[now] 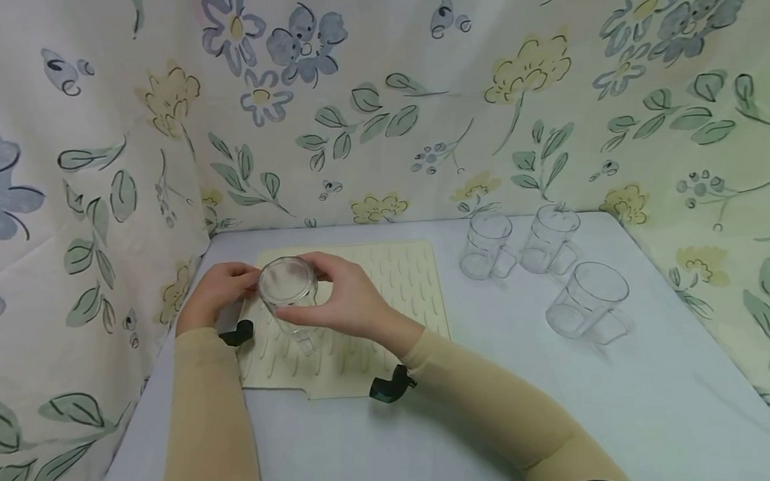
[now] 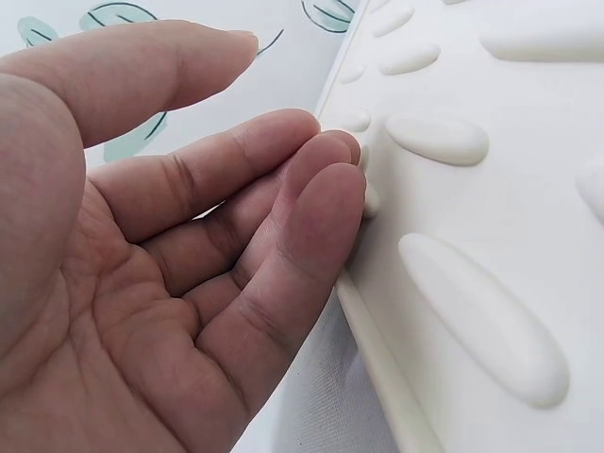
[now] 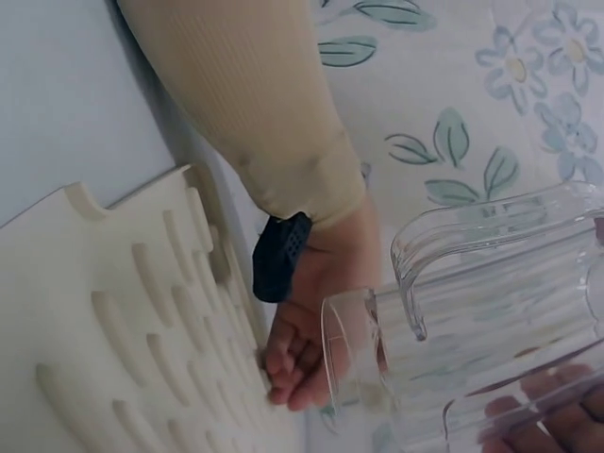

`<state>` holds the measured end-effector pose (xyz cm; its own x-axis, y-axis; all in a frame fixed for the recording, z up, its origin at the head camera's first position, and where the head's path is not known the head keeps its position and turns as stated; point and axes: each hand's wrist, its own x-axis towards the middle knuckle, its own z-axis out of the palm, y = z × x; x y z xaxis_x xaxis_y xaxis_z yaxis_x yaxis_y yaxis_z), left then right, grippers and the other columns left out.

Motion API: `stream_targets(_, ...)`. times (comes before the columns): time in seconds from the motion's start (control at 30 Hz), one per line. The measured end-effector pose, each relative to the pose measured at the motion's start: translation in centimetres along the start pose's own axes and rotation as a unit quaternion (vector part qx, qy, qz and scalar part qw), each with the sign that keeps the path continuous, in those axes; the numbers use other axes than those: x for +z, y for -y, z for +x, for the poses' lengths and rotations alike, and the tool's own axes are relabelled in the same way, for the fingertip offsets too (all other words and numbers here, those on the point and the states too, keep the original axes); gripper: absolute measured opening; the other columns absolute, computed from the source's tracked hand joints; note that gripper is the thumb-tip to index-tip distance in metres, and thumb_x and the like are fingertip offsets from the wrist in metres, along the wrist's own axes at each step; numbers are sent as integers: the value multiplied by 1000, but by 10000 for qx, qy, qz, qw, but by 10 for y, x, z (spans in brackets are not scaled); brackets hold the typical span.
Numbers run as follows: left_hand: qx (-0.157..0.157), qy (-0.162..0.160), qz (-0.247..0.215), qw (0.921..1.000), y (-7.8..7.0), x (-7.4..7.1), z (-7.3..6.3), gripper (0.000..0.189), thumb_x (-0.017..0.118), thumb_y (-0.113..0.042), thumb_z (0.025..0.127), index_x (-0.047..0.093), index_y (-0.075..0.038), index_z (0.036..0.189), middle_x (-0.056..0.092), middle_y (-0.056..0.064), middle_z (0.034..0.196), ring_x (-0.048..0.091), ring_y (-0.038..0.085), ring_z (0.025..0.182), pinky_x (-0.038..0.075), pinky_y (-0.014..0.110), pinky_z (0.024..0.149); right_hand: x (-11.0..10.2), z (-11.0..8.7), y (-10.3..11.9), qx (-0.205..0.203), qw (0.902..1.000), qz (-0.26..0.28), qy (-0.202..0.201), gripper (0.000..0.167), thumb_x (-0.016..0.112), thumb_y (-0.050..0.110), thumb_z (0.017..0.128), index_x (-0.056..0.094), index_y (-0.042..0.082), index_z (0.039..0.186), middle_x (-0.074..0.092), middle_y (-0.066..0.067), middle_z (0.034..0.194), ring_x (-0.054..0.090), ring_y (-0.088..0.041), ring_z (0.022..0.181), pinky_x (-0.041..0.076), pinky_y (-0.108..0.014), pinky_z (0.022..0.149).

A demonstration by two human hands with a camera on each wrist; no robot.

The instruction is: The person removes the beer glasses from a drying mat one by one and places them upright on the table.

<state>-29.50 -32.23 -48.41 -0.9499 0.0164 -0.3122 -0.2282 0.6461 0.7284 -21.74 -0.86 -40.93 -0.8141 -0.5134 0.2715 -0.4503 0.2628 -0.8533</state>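
Observation:
In the head view, my right hand (image 1: 355,300) grips a clear mug (image 1: 288,282) above the left part of a cream ridged drying mat (image 1: 401,298). Its base faces up and its handle points toward me. The right wrist view shows the mug (image 3: 491,302) side-on, its rim end toward the mat and apart from it. My left hand (image 1: 214,293) is at the mat's left edge. From the left wrist, the left hand's (image 2: 208,255) fingers look loosely bent, fingertips against the mat's edge, thumb apart, holding nothing.
Three more clear mugs stand upright on the white table to the right: one at the back (image 1: 485,246), another beside it (image 1: 550,239), and a third nearer (image 1: 586,300). Flowered curtains (image 1: 379,124) border the table at the back and both sides.

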Motion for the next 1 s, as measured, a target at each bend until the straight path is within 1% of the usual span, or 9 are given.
stream_targets(0.07, -4, 17, 10, 10000, 0, 0, 0, 57, 56, -47, 115, 66, -3, 149, 68, 20, 142, 65, 35, 125, 50, 56, 119, -4, -2, 1, -9, 10000, 30, -26, 69, 95, 46, 86, 68, 28, 147, 72, 15, 138, 68, -7, 126, 62, -41, 105)
stream_targets(0.1, 1, 10, 16, 10000, -1, 1, -1, 58, 57, -49, 114, 66, -4, 149, 68, 20, 141, 66, 35, 125, 50, 56, 118, -6, -3, 1, 2, 10000, 24, -47, 69, 95, 46, 86, 68, 28, 147, 72, 14, 137, 68, -7, 126, 61, -39, 105)
stream_targets(0.17, 11, 16, -1, 10000, -1, 1, -2, 60, 59, -51, 113, 66, -4, 149, 69, 20, 142, 67, 35, 126, 50, 57, 119, -10, -5, 1, -18, 9999, 59, -92, 68, 95, 44, 86, 68, 27, 147, 72, 13, 137, 69, -7, 125, 62, -41, 106)
stream_targets(0.33, -81, 25, -51, 10000, -2, 1, -2, 63, 60, -53, 112, 65, -3, 151, 70, 19, 142, 66, 35, 128, 48, 59, 122, -23, -9, 1, -69, 9996, 115, -239, 69, 95, 41, 87, 67, 24, 148, 72, 10, 136, 69, -9, 125, 58, -33, 113)
stream_targets(0.4, -121, 18, -35, 9999, -1, 2, -2, 63, 61, -54, 112, 64, -3, 151, 70, 18, 141, 65, 35, 128, 48, 59, 122, -30, -11, 1, -44, 9994, 98, -317, 71, 96, 41, 86, 66, 24, 149, 71, 10, 137, 68, -9, 125, 57, -30, 113)
stream_targets(0.53, -115, -10, -34, 9999, -1, 2, -1, 64, 61, -54, 112, 64, -2, 150, 71, 18, 140, 66, 35, 127, 49, 56, 119, -43, -16, 2, -6, 9989, 101, -455, 71, 95, 41, 87, 66, 24, 149, 70, 10, 138, 69, -11, 126, 58, -34, 113)
stream_targets(0.67, -182, -35, -51, 9998, -1, 2, -1, 64, 62, -53, 112, 63, -2, 151, 71, 18, 140, 66, 34, 127, 49, 55, 118, -57, -19, 1, -100, 9982, 159, -562, 69, 95, 37, 87, 67, 22, 148, 71, 9, 138, 70, -12, 125, 58, -35, 114)
stream_targets(0.77, -216, -52, -19, 9998, -2, 2, -3, 65, 62, -54, 112, 63, -2, 151, 72, 18, 140, 66, 34, 127, 49, 55, 118, -67, -23, 0, -140, 9976, 104, -668, 70, 95, 37, 87, 67, 19, 149, 71, 7, 137, 71, -13, 125, 59, -35, 114)
stream_targets(1.0, -179, -43, -9, 9998, -2, 4, -4, 66, 61, -56, 112, 63, -2, 151, 70, 19, 141, 64, 34, 127, 49, 53, 117, -86, -31, -3, -119, 9954, 94, -949, 70, 95, 36, 85, 68, 17, 147, 73, 4, 135, 72, -15, 123, 59, -37, 112)
